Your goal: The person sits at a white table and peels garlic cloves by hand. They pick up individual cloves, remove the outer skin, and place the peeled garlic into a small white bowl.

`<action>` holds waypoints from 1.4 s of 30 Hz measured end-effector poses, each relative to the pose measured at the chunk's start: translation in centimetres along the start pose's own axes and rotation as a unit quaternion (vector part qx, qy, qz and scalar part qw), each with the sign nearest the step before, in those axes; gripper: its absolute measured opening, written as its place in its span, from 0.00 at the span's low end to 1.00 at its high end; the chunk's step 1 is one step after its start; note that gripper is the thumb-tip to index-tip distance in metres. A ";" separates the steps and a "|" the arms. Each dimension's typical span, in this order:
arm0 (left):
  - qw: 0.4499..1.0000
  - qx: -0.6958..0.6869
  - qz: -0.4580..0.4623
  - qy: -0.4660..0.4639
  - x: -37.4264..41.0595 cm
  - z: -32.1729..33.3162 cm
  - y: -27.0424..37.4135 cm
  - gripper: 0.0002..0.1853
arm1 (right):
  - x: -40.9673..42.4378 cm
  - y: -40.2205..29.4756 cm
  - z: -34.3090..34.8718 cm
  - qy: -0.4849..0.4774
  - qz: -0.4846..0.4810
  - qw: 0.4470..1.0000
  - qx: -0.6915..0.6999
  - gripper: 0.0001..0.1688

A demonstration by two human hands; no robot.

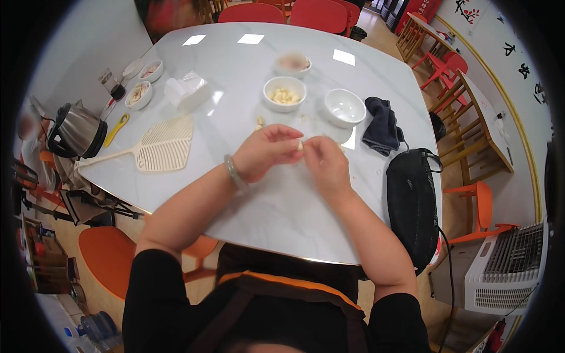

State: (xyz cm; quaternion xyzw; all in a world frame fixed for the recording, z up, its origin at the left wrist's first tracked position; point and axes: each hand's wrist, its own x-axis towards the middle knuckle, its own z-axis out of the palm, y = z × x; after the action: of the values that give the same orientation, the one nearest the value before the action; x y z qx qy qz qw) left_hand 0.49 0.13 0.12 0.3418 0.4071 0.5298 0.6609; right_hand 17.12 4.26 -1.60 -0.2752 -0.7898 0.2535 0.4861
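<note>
Over the white marbled table (273, 207), my left hand (273, 148) pinches a small pale garlic clove (300, 144) between thumb and fingers. The fingertips of my right hand (327, 163) grip at the clove's right end, partly hiding it. Just beyond my hands stands a white bowl (284, 107) of peeled garlic cloves (284, 95). To its right is another white bowl (346, 121), with only small specks visible inside. Behind them, a third bowl (304, 73) is partly blurred. Loose garlic (259, 121) lies beyond my left hand, and thin scraps (304, 118) are scattered nearby.
At left lie a cream fly swatter (163, 145), a yellow-handled peeler (117, 130), a steel kettle (81, 130), a tissue pack (190, 90) and two small filled bowls (139, 103). A dark cloth (380, 125) and a black mesh bag (412, 207) occupy the right edge.
</note>
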 end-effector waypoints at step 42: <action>0.998 0.045 -0.027 0.017 0.0 -0.2 0.2 0.10 | 0.9 1.2 -1.2 -0.035 -0.172 0.983 -0.061 0.10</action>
State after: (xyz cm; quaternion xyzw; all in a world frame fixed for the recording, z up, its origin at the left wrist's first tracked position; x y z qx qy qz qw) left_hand 0.20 0.12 0.16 0.3508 0.4512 0.4983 0.6519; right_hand 18.10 5.94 -1.34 -0.1552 -0.8559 0.1266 0.4768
